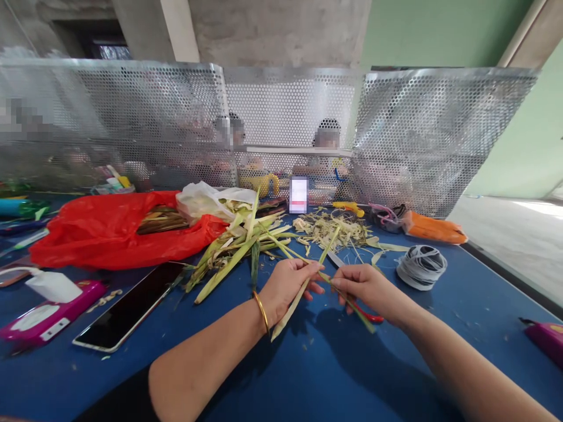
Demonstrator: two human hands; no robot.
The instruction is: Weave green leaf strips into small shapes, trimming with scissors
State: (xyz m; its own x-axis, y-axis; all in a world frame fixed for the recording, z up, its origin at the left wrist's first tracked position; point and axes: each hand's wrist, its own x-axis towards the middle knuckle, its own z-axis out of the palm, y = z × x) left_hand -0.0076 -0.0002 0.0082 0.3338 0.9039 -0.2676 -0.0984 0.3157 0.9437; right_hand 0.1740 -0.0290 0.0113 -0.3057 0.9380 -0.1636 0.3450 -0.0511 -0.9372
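Observation:
My left hand (290, 287), with a gold bangle at the wrist, pinches long pale green leaf strips (288, 319) that cross between thumb and fingers. My right hand (363, 287) grips the lower part of a narrow green leaf strip (364, 319) running from the left fingers. Just under the right hand lies a red-handled tool (373, 318), mostly hidden; a blade (336, 259) shows beyond the knuckles. Beyond my left hand a pile of long green and yellowed leaves (229, 258) is spread out. Leaf scraps (332, 230) are heaped past both hands.
A red plastic bag (105, 228) and a phone (132, 308) lie left, near a magenta power strip (57, 319). To the right sit a roll of grey cord (421, 268) and an orange packet (433, 228). A perforated metal screen (290, 105) borders the table's back; people are behind it.

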